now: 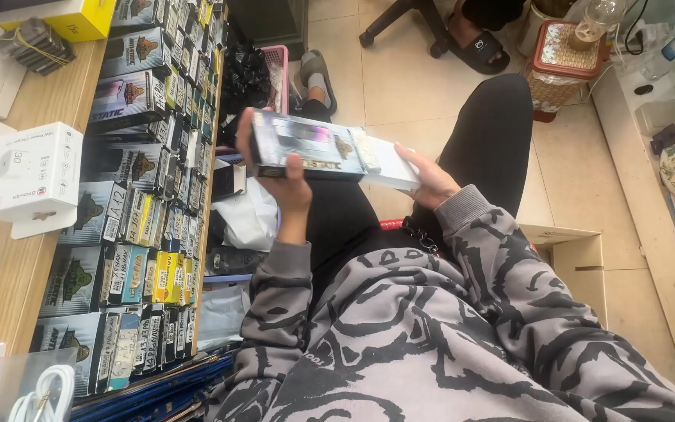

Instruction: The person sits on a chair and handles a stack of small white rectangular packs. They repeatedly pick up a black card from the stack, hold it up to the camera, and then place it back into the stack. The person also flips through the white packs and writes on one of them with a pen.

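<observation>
Tiled shop floor w/ packed shelf (158, 180) beside; L hand (287, 184) & R hand (430, 181) both clamped on flat box (330, 150).

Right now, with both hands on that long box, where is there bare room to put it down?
Bare wooden counter shows below the white charger box, beside the rows of dark boxes. Tiled floor lies open beyond the knee. The rows themselves are tightly packed. Both the left hand and right hand hold the long box.

Both hands (291, 184) (427, 180) grip flat printed box (330, 152).
</observation>
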